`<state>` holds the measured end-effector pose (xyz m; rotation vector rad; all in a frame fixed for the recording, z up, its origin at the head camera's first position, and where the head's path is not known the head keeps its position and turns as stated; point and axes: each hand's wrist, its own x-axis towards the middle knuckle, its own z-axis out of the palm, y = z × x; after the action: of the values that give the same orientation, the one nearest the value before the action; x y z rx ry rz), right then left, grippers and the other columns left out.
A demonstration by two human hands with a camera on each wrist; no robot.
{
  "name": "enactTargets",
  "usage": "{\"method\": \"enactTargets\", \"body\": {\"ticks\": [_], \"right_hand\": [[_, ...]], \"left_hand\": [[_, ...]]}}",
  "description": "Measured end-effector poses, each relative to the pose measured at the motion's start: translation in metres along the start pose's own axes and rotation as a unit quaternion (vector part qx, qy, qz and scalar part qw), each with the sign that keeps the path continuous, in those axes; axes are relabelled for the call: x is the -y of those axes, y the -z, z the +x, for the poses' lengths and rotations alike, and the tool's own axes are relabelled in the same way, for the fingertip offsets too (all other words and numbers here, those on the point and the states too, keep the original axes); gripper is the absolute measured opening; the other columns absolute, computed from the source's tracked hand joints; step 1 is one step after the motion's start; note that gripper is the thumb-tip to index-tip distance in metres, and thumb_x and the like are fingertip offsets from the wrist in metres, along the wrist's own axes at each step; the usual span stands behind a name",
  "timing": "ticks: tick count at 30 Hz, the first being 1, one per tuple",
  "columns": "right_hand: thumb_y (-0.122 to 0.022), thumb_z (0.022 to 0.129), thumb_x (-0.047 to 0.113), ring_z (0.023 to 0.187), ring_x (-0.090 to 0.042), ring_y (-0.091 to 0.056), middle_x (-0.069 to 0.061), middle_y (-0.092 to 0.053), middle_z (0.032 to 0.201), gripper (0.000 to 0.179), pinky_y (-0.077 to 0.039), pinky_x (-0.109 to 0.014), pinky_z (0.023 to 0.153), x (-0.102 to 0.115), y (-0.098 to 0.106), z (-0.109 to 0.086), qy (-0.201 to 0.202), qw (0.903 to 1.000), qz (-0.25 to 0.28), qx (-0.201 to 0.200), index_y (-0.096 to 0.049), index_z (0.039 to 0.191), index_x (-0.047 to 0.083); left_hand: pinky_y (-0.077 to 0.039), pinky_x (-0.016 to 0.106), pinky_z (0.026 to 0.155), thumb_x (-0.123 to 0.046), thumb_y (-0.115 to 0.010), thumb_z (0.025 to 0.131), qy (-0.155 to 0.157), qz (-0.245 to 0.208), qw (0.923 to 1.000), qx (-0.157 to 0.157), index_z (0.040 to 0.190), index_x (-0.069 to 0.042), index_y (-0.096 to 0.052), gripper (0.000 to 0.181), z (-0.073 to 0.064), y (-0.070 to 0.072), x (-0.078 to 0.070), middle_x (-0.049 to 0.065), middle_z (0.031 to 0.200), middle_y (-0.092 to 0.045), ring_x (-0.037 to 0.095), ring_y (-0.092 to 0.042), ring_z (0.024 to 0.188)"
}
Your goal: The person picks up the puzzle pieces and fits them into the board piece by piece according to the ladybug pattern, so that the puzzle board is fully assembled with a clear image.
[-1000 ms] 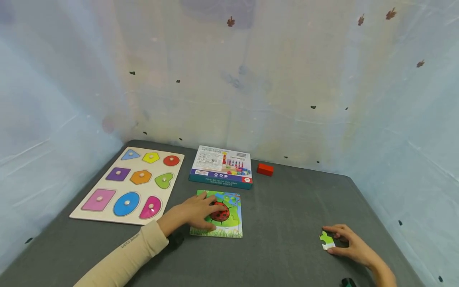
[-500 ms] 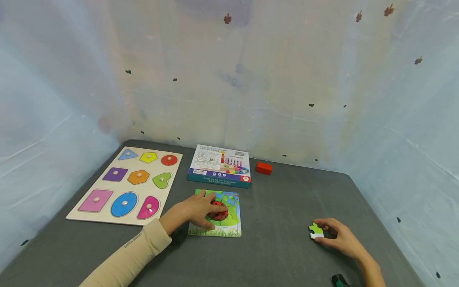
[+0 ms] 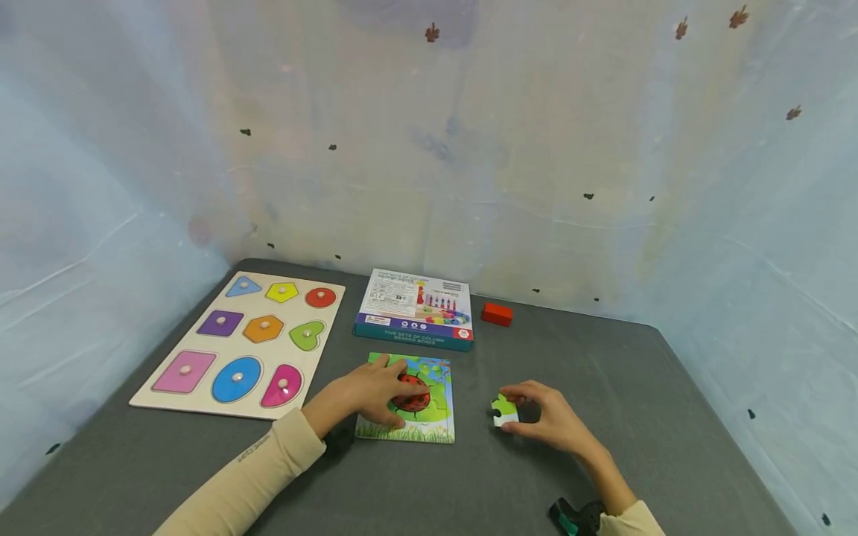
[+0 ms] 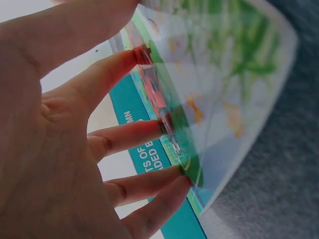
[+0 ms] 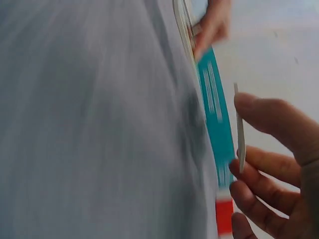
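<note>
A ladybug jigsaw puzzle (image 3: 439,432) with a grass border lies flat at the middle of the table. My left hand (image 3: 372,388) rests on its left part with the fingers spread, partly covering the ladybug. In the left wrist view the fingertips (image 4: 172,172) touch the picture surface. To the right of the puzzle, my right hand (image 3: 553,420) pinches a green and white puzzle piece (image 3: 505,409) between thumb and fingers. The right wrist view shows this piece edge-on (image 5: 240,134) as a thin pale strip, above the table.
Behind the puzzle lies a flat teal-edged box (image 3: 415,309), with a red block (image 3: 497,313) to its right. A wooden knob-shape board (image 3: 201,406) fills the left side. A black and green wrist device (image 3: 573,517) is by the right forearm. Pale sheeting (image 3: 536,149) surrounds the grey table (image 3: 603,372).
My right hand has carried the puzzle piece leftward across the table, from the far right to close beside the puzzle. My left hand has stayed on the puzzle.
</note>
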<state>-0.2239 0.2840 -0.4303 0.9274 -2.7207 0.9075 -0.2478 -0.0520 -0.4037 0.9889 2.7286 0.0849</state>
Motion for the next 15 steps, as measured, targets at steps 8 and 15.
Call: {"method": "enactTargets", "body": {"ticks": [8,15], "right_hand": [[-0.076,0.075,0.042,0.088,-0.012,-0.056,0.006,-0.059,0.098,0.051,-0.047,-0.034,0.077,0.033,-0.029,0.031,-0.001,0.9997,-0.006,0.025,-0.065,0.115,0.012],[-0.075,0.076,0.04,0.085,-0.01,-0.054,0.005,-0.06,0.097,0.049,-0.046,-0.028,0.074,0.048,-0.05,0.046,0.02,0.9973,0.006,0.071,-0.065,0.116,0.013]], "left_hand": [[-0.043,0.046,0.089,-0.05,-0.07,0.077,0.003,0.019,0.9998,-0.002,0.137,-0.042,-0.043,0.066,0.002,0.003,-0.003,0.007,0.135,-0.04,0.031,-0.038,0.116],[-0.037,0.053,0.097,-0.051,-0.069,0.078,0.012,0.0,0.9999,0.005,0.137,-0.042,-0.043,0.065,0.001,0.001,-0.002,0.008,0.143,-0.036,0.04,-0.03,0.131]]}}
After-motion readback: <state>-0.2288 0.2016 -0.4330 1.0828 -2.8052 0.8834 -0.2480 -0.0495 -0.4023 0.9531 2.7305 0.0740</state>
